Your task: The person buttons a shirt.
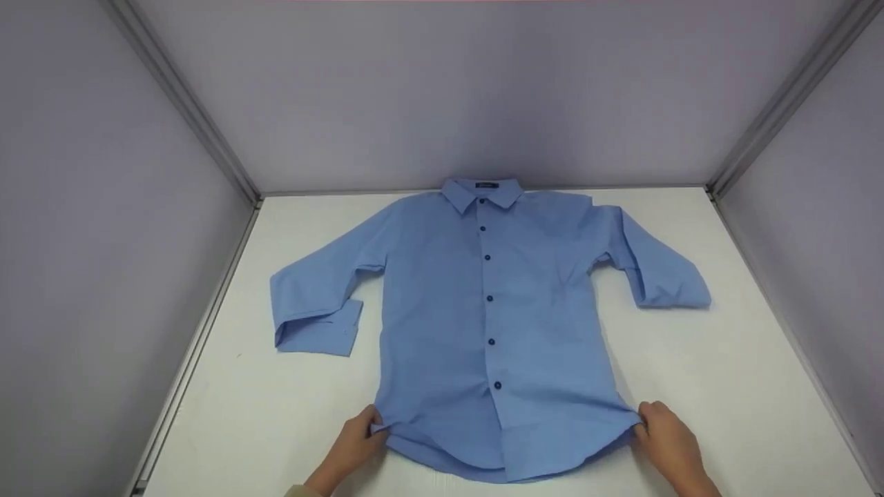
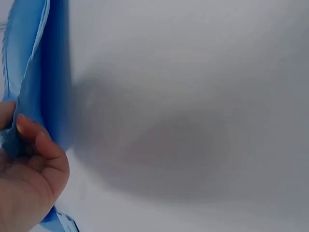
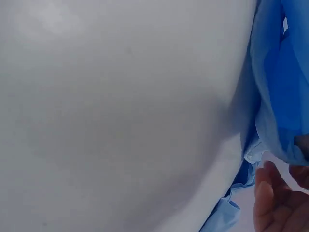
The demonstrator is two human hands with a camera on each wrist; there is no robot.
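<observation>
A light blue button-up shirt (image 1: 442,310) lies front side up, its collar at the far edge and its hem toward me. At the hem's left corner my left hand (image 1: 362,438) pinches the fabric between thumb and fingers; the left wrist view shows the hand (image 2: 34,169) gripping the cloth edge. My right hand (image 1: 664,435) pinches the opposite hem corner. In the right wrist view that hand (image 3: 282,198) is partly cut off by the frame, beside the raised hem (image 3: 268,111). Between the hands the hem hangs in a curve, with the back layer showing beneath.
The shirt's left-side sleeve (image 1: 314,297) bends inward with its cuff folded over. Its right-side sleeve (image 1: 666,269) is folded back on itself. A white table (image 1: 228,414) lies beneath, enclosed by grey panels (image 1: 483,90) at the back and both sides.
</observation>
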